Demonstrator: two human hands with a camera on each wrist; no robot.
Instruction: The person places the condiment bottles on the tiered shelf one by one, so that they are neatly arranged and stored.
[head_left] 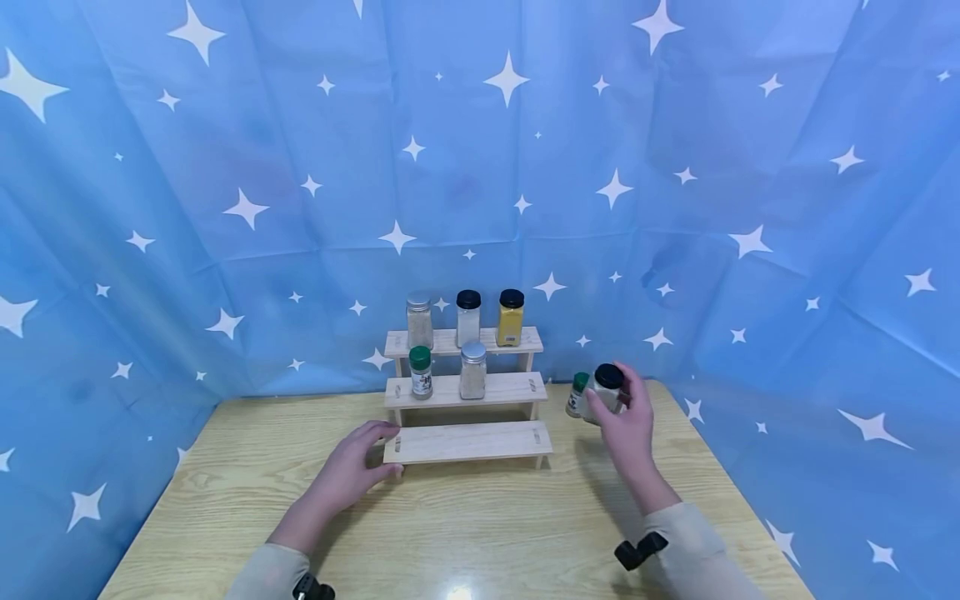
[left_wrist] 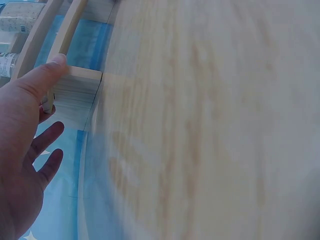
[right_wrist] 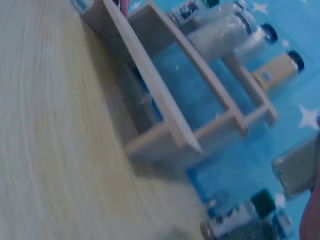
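My right hand (head_left: 628,427) grips a clear glass spice jar with a black lid (head_left: 608,379), raised just off the table right of the rack; in the right wrist view the jar (right_wrist: 297,167) shows at the edge. A green-lidded jar (head_left: 576,398) stands beside it. At the left end of the three-step wooden rack (head_left: 468,443), my left hand (head_left: 347,473) pinches the lowest board between thumb and fingers. The middle step carries a green-lidded jar (head_left: 422,382) and a silver-lidded one (head_left: 473,379). On the top step are a silver-lidded jar (head_left: 419,325), a black-lidded white one (head_left: 468,323) and a yellow one (head_left: 511,325).
The light wood table (head_left: 480,525) runs up to a blue curtain (head_left: 465,183) with white stars, close behind the rack. In the right wrist view, a dark-filled jar (right_wrist: 252,231) lies alongside the green-lidded jar in the picture, partly cut off.
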